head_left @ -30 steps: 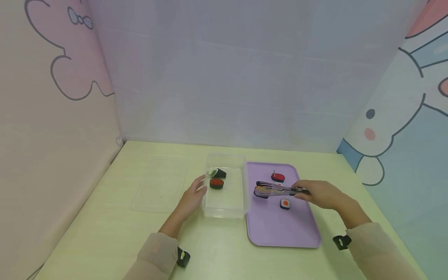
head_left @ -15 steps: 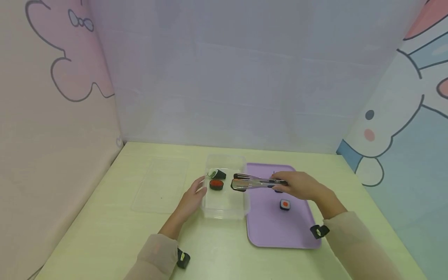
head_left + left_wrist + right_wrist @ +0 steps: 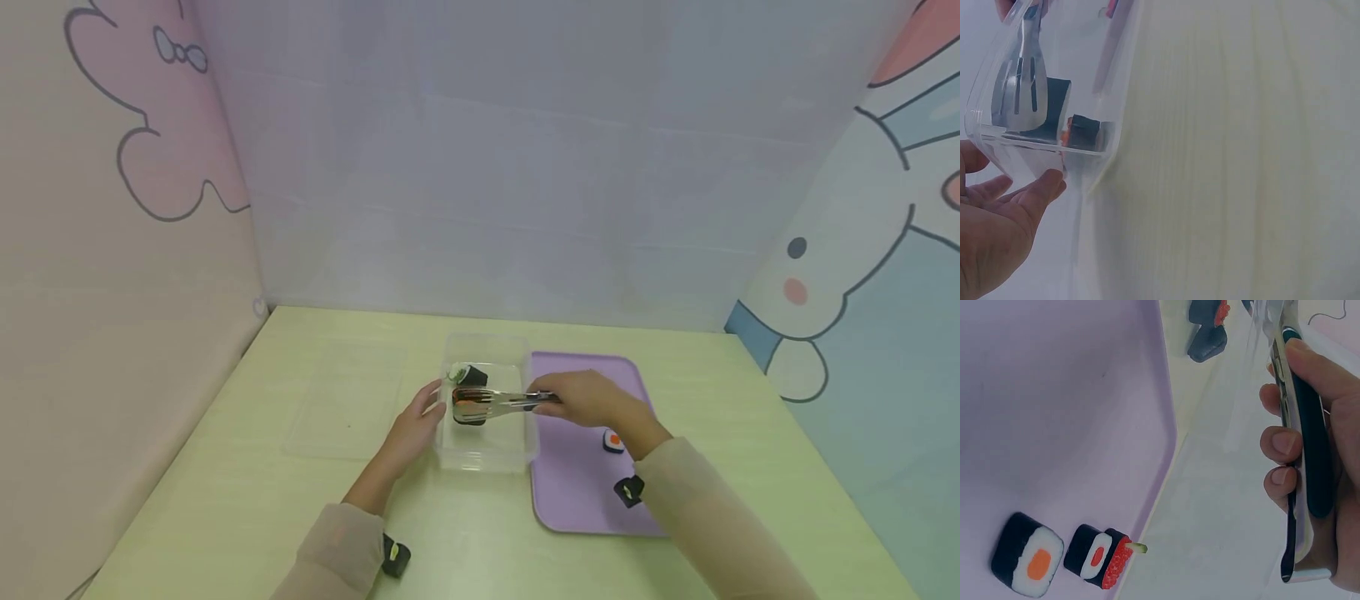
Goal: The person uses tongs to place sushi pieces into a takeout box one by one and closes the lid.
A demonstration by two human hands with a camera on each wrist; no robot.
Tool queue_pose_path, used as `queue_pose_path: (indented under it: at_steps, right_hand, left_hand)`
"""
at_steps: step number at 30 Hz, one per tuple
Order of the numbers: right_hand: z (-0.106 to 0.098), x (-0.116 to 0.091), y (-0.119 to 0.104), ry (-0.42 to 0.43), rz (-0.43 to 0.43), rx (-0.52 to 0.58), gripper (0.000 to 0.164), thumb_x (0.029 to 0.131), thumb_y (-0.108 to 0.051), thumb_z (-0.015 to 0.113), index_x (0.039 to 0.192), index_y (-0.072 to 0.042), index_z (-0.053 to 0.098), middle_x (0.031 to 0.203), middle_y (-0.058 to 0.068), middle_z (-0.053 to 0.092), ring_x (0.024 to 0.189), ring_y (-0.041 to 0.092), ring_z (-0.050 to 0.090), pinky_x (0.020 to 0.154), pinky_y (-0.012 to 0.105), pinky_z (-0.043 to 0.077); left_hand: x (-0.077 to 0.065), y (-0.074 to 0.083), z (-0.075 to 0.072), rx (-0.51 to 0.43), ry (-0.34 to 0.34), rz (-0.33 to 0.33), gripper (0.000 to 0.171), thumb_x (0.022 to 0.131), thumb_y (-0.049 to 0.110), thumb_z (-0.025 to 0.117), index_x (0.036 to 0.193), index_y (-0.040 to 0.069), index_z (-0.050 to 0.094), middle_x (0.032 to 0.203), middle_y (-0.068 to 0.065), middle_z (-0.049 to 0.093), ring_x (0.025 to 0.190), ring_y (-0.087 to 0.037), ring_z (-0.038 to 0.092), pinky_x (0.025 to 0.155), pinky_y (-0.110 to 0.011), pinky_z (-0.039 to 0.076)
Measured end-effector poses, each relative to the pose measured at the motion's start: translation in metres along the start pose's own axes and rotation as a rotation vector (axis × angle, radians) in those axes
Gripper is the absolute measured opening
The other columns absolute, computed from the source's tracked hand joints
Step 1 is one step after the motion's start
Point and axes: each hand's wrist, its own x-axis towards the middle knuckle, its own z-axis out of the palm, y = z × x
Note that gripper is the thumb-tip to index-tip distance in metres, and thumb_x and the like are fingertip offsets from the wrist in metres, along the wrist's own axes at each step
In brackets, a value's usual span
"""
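My right hand [image 3: 588, 398] grips the dark handle of slotted metal tongs [image 3: 498, 404], which reach across into a clear plastic container [image 3: 487, 460]. A dark-wrapped sushi piece [image 3: 1057, 103] shows by the tongs' slotted blade, low inside the container. Close to it sits a sushi piece with an orange-red top [image 3: 1084, 132]. Behind the tongs lies a cone-shaped hand roll [image 3: 472, 377]. My left hand [image 3: 414, 427] rests with thumb and fingers loosely extended against the outside of the container's left wall.
A purple tray [image 3: 566, 517] adjoins the container's right side. On it are an orange-centred roll [image 3: 1029, 553], a smaller red-centred roll [image 3: 1088, 551] and a red-topped piece [image 3: 1119, 562]. A flat clear lid [image 3: 348, 400] lies left of the container.
My right hand has carried the tongs and the sushi piece leftward from the tray into the container, over its left half. The left hand has stayed at the container wall.
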Motion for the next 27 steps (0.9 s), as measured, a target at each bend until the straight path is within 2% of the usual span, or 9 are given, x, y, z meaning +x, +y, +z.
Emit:
queue_pose_path:
  at_steps: [3,8,14,18,21,24,27]
  right_hand:
    - [0.002,0.004,-0.004,-0.012,-0.016,-0.018,0.023,0.096,-0.033,0.063,0.115,-0.02,0.066,0.095,-0.012,0.062,0.072,0.007,0.051,0.065,0.033,0.048]
    - [0.005,0.009,-0.007,-0.012,-0.047,-0.063,0.02,0.095,-0.032,0.065,0.11,-0.019,0.066,0.09,-0.013,0.059,0.069,0.007,0.05,0.062,0.031,0.047]
    - [-0.002,0.006,-0.008,-0.045,0.017,-0.049,0.023,0.094,-0.034,0.066,0.113,-0.02,0.066,0.089,-0.016,0.059,0.07,0.005,0.05,0.065,0.031,0.047]
    - [-0.018,-0.008,0.0,-0.028,0.076,-0.008,0.027,0.095,-0.034,0.065,0.117,-0.019,0.067,0.088,-0.015,0.06,0.067,0.004,0.05,0.064,0.031,0.047]
    - [-0.034,-0.025,0.014,0.012,0.115,-0.007,0.031,0.095,-0.033,0.065,0.12,-0.015,0.065,0.089,-0.01,0.062,0.068,0.008,0.053,0.065,0.035,0.048]
    - [-0.047,-0.044,0.032,0.03,0.184,-0.025,0.037,0.095,-0.032,0.064,0.125,-0.011,0.063,0.104,0.001,0.066,0.082,0.017,0.061,0.075,0.044,0.051]
    - [-0.055,-0.062,0.051,0.026,0.256,-0.038,0.04,0.096,-0.033,0.063,0.127,-0.008,0.061,0.115,0.007,0.065,0.096,0.026,0.063,0.083,0.053,0.049]
  left_hand:
    - [0.001,0.001,0.0,0.003,0.004,-0.005,0.05,0.103,0.02,0.047,0.15,0.011,0.036,0.147,-0.022,0.041,0.13,-0.043,0.041,0.105,-0.055,0.035]
    - [0.001,0.003,-0.001,0.016,-0.013,-0.012,0.05,0.104,0.022,0.046,0.151,0.014,0.035,0.148,-0.022,0.039,0.133,-0.043,0.038,0.105,-0.06,0.031]
    - [0.003,0.001,0.001,-0.01,-0.016,0.0,0.05,0.103,0.02,0.047,0.151,0.011,0.035,0.147,-0.024,0.04,0.13,-0.043,0.041,0.104,-0.057,0.035]
    - [0.004,0.0,0.002,-0.008,-0.018,-0.01,0.05,0.103,0.021,0.047,0.151,0.013,0.035,0.147,-0.023,0.04,0.131,-0.043,0.041,0.105,-0.057,0.034]
    - [0.006,0.001,0.002,0.007,-0.017,-0.022,0.05,0.103,0.022,0.046,0.151,0.014,0.035,0.148,-0.022,0.04,0.131,-0.042,0.042,0.105,-0.057,0.033]
    - [0.005,0.002,0.001,0.008,-0.007,-0.028,0.05,0.103,0.023,0.046,0.151,0.014,0.035,0.148,-0.021,0.041,0.13,-0.042,0.042,0.105,-0.057,0.033]
    - [0.004,0.003,0.0,0.002,-0.003,-0.037,0.05,0.103,0.022,0.046,0.152,0.015,0.034,0.148,-0.02,0.04,0.131,-0.042,0.042,0.106,-0.058,0.031]
